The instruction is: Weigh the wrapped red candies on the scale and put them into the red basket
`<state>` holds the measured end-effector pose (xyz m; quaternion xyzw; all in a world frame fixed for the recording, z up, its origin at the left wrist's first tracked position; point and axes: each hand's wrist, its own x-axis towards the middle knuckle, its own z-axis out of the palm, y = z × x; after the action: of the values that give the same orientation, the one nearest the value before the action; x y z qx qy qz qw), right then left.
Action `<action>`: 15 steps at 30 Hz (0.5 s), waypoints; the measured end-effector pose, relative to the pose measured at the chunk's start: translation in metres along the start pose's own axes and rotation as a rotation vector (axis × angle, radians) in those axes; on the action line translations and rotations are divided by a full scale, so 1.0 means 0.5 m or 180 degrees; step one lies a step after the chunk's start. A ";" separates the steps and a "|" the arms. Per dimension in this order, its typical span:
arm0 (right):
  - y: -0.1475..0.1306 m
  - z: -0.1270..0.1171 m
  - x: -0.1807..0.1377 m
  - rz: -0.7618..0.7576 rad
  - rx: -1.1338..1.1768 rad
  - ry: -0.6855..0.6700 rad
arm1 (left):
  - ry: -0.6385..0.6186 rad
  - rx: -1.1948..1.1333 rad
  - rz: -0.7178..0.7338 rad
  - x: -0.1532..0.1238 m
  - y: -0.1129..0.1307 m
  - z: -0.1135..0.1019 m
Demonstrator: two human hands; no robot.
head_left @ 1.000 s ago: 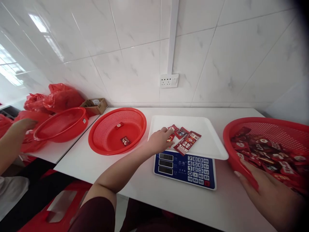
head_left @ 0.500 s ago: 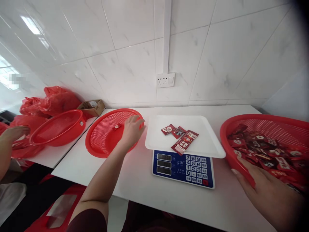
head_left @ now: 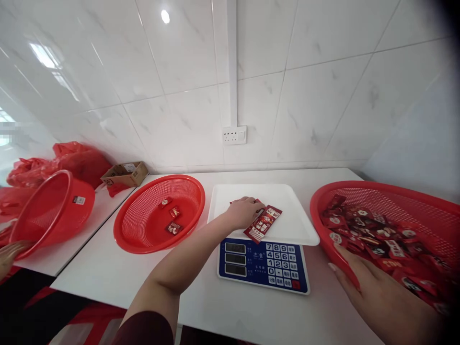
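My left hand (head_left: pixel 244 213) rests on the white tray (head_left: pixel 298 225) of a blue-panelled scale (head_left: pixel 262 263). Its fingers curl down over small red packets, which it mostly hides. A long red packet (head_left: pixel 263 223) lies right beside its fingertips. My right hand (head_left: pixel 381 297) grips the near rim of a large red basket (head_left: pixel 391 191) heaped with several red and dark packets (head_left: pixel 370 230). A second red basket (head_left: pixel 125 235), left of the scale, holds three small packets (head_left: pixel 173 218).
On the neighbouring table at the far left, a third red basket (head_left: pixel 50 211) stands tilted, with another person's hand (head_left: pixel 10 249) below it. Red plastic bags (head_left: pixel 72 160) and a cardboard box (head_left: pixel 125 173) sit by the tiled wall. A wall socket (head_left: pixel 234 135) is above the scale.
My left hand went from the tray to the middle basket, left a packet there, and came back to the tray. The far-left basket has been tipped up. My right hand stayed on its basket.
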<state>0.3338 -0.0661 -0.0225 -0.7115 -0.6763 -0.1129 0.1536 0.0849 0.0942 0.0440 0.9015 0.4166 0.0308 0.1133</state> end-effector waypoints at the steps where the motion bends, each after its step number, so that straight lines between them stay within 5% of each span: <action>1: 0.001 0.002 -0.001 -0.0073 -0.0025 0.0036 | 0.0022 0.0029 -0.0002 0.002 -0.002 0.001; 9: 0.001 0.004 -0.002 -0.0135 0.0017 0.0253 | 0.0493 0.0074 -0.0229 -0.002 -0.026 -0.010; 15: 0.011 0.011 0.002 -0.0122 -0.0157 0.0308 | 0.1150 0.0243 -0.0932 -0.098 -0.087 -0.092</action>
<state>0.3389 -0.0635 -0.0275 -0.6956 -0.6787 -0.1667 0.1665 0.0135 0.0925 0.0806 0.8149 0.5573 0.1591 0.0060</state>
